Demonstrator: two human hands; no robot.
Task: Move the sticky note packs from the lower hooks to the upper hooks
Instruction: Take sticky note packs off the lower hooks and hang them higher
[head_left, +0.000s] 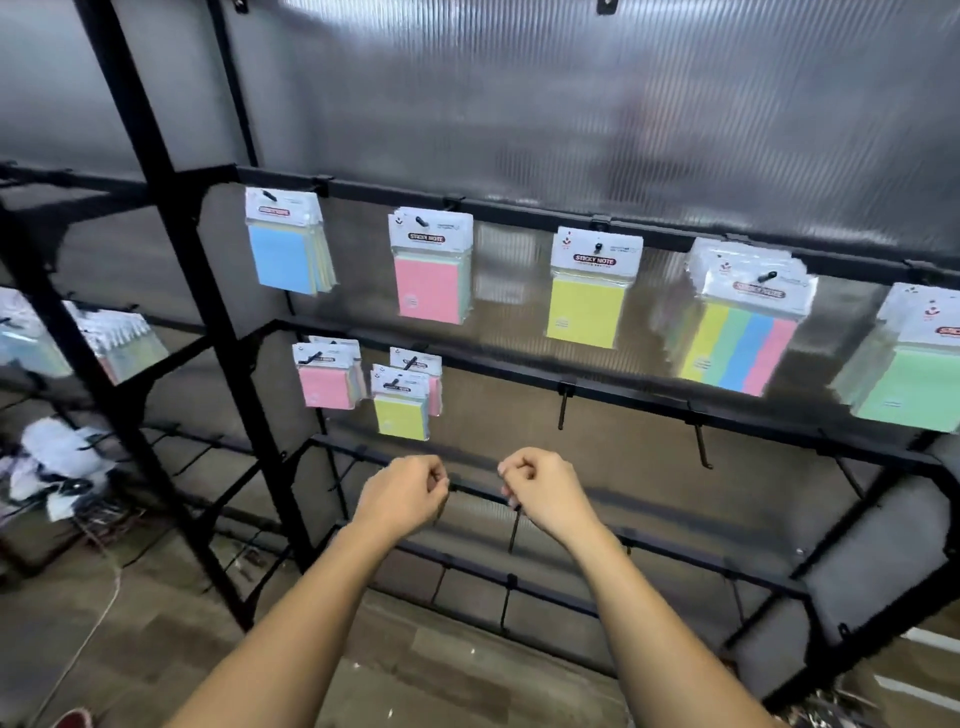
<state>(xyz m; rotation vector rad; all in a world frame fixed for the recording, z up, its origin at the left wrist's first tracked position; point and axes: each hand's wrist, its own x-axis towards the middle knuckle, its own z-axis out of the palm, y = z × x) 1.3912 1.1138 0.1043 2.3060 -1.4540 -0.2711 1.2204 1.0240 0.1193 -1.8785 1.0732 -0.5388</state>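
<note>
Sticky note packs hang on a black rack. The upper bar carries a blue pack (283, 254), a pink pack (430, 280), a yellow pack (587, 306), a striped multicolour pack (737, 348) and a green pack (909, 384). On the lower bar hang a pink pack (324, 384) and a yellow pack (401, 413) with another pack behind it. My left hand (408, 493) and my right hand (540, 488) are held side by side below the lower packs, fingers curled, holding nothing.
Bare black hooks (563, 405) (702, 447) stick out of the lower bar to the right. More bars with hooks run below the hands. A second rack at the left holds more packs (119, 343). Clutter (57, 467) lies on the floor at the left.
</note>
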